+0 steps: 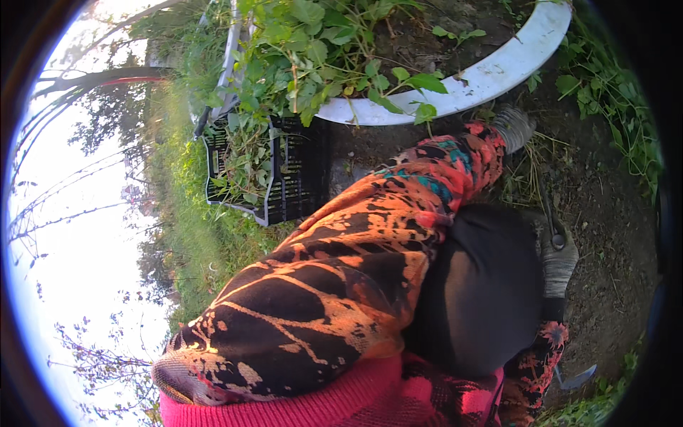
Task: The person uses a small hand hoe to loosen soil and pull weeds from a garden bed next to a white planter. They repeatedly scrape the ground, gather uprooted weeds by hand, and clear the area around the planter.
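Note:
My left hand (pixel 515 129), in a grey knit glove, reaches down at the upper right, beside the outer edge of a curved white border (pixel 491 80). Its fingers are mostly hidden, and whether they hold anything cannot be seen. Pulled or dry grass stems (pixel 525 171) lie just below it. My right hand (pixel 557 267), also gloved, is low beside my black-clad knee. It is closed around a dark, slim hand tool (pixel 556 240) with a rounded end; the tool's far end is unclear among the stems. A curved metal blade (pixel 579 378) shows beyond my right sleeve.
A black plastic crate (pixel 267 197) holding cut greenery stands left of the border. Leafy plants (pixel 331 48) grow inside the border and spill over it. More vines (pixel 603 91) grow at the right, with bare soil (pixel 613 235) below them. Grass and trees are at the left.

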Demonstrator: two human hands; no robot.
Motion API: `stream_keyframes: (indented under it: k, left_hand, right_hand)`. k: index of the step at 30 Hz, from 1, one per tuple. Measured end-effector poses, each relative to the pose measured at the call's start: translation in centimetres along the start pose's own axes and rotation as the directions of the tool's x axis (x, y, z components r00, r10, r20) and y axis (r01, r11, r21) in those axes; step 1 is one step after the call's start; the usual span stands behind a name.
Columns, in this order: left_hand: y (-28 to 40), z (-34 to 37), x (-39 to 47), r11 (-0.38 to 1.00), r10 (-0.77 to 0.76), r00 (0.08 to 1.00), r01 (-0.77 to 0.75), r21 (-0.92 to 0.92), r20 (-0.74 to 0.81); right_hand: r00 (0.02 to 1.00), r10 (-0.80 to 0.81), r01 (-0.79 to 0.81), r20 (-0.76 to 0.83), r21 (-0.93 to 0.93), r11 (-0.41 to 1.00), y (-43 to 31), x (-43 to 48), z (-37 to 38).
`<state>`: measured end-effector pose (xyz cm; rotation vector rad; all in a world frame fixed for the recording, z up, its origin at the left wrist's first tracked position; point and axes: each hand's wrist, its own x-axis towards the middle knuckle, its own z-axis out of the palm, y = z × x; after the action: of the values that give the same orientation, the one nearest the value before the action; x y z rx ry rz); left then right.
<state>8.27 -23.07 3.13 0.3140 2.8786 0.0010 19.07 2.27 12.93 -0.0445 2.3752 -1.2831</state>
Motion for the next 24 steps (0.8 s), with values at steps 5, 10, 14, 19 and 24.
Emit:
stream_keyframes:
  k: [5,10,14,19,24]
  left_hand:
    - [-0.8,-0.4,0.7,0.996,-0.093,0.993,0.094,0.0,0.071]
    - [-2.3,-4.2,1.5,0.776,-0.43,0.756,0.589,-0.226,0.494]
    - [-2.5,-5.5,-3.0,0.799,-0.291,0.892,0.425,-0.425,0.346]
    - [-3.7,-7.4,-13.2,0.9,-0.123,0.898,0.28,-0.333,0.423]
    - [-8.5,-12.2,-24.5,0.953,-0.055,0.912,0.169,-0.252,0.406]
  right_hand:
    - [0.988,0.121,-0.118,0.091,-0.037,0.992,-1.5,-1.6,-3.8]
    - [0.993,0.111,-0.096,-0.036,0.275,0.957,-2.7,1.0,1.6]
    - [0.987,0.158,-0.142,0.002,0.446,0.883,0.2,-1.9,-0.3]
    - [0.978,0.199,-0.157,-0.068,0.393,0.906,5.6,-5.1,-3.5]
    - [0.972,0.221,-0.196,-0.082,0.233,0.952,11.5,-6.1,-5.3]
